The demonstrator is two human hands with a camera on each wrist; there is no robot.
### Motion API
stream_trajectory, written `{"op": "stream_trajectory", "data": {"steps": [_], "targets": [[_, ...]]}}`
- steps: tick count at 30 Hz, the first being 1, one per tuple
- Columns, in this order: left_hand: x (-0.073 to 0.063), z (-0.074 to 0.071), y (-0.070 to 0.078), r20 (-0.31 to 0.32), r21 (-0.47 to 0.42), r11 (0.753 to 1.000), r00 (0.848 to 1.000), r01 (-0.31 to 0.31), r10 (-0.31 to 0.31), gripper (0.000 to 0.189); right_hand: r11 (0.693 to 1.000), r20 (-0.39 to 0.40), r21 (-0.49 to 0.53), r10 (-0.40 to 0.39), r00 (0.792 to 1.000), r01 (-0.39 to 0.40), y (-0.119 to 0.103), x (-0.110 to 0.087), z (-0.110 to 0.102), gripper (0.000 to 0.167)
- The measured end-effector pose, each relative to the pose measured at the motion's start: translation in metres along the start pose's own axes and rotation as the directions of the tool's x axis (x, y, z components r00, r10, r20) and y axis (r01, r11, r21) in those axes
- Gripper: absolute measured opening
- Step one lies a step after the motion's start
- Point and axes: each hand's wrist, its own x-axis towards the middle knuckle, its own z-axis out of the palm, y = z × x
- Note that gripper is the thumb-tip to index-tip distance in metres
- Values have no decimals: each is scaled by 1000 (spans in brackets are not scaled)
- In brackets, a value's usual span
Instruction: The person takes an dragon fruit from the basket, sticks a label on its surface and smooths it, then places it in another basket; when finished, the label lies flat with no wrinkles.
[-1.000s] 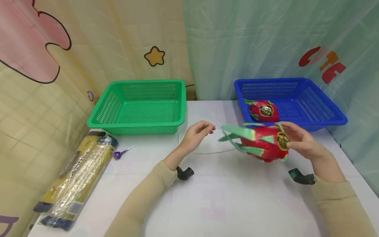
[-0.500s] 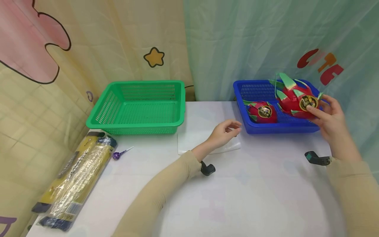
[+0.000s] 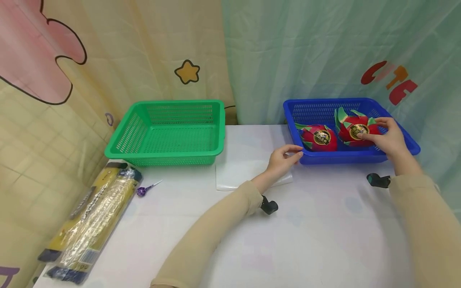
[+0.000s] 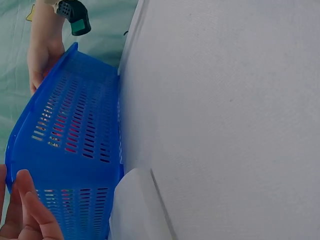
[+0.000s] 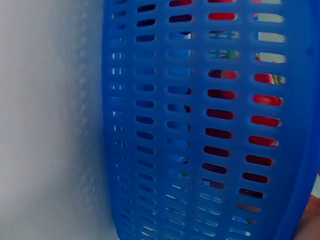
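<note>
My right hand [image 3: 390, 140] holds a red dragon fruit [image 3: 354, 127] with green leafy tips and a round black-and-gold label. That fruit is low inside the blue basket [image 3: 342, 159], on its right side. Beside it in the basket lies a second labelled dragon fruit [image 3: 319, 138]. At the near left corner, my left hand [image 3: 282, 161] pinches the basket's rim between thumb and fingers, as the left wrist view also shows [image 4: 30, 215]. Through the slots of the basket wall [image 5: 195, 110] in the right wrist view, patches of red show; most of the right hand is out of that frame.
A green basket [image 3: 163, 155] stands at the back left. A white plastic sheet [image 3: 234, 176] lies between the baskets. Long yellow-and-clear packages [image 3: 95, 224] lie along the left edge, with a purple-wrapped lollipop [image 3: 141, 191] next to them. Curtains hang behind the white table [image 3: 306, 240].
The right hand has carried its dragon fruit from above the table rightward and down into the blue basket. The left hand has moved right to the basket's corner and taken hold of the rim.
</note>
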Motion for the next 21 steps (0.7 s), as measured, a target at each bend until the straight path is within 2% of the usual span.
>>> {"op": "stream_trajectory", "data": {"steps": [4, 8, 11, 15, 21], "targets": [[0, 0, 1, -23, 5, 1000, 1000, -10, 10, 19, 999, 42, -49, -18, 999, 20, 0, 7, 1, 85], [1, -1, 3, -21, 22, 1000, 1000, 3, -2, 19, 991, 118, -117, -51, 992, 65, -1, 13, 0, 92], [2, -1, 4, -12, 24, 1000, 1000, 20, -20, 19, 982, 165, -157, -76, 983, 102, 0, 15, 0, 90], [2, -4, 5, 27, 21, 999, 999, 25, -25, 22, 967, 193, -216, -96, 977, 138, 0, 15, -1, 88], [-9, -17, 6, 120, 83, 996, 992, 16, -26, 22, 935, 185, -340, -39, 982, 101, -1, 9, -3, 96]]}}
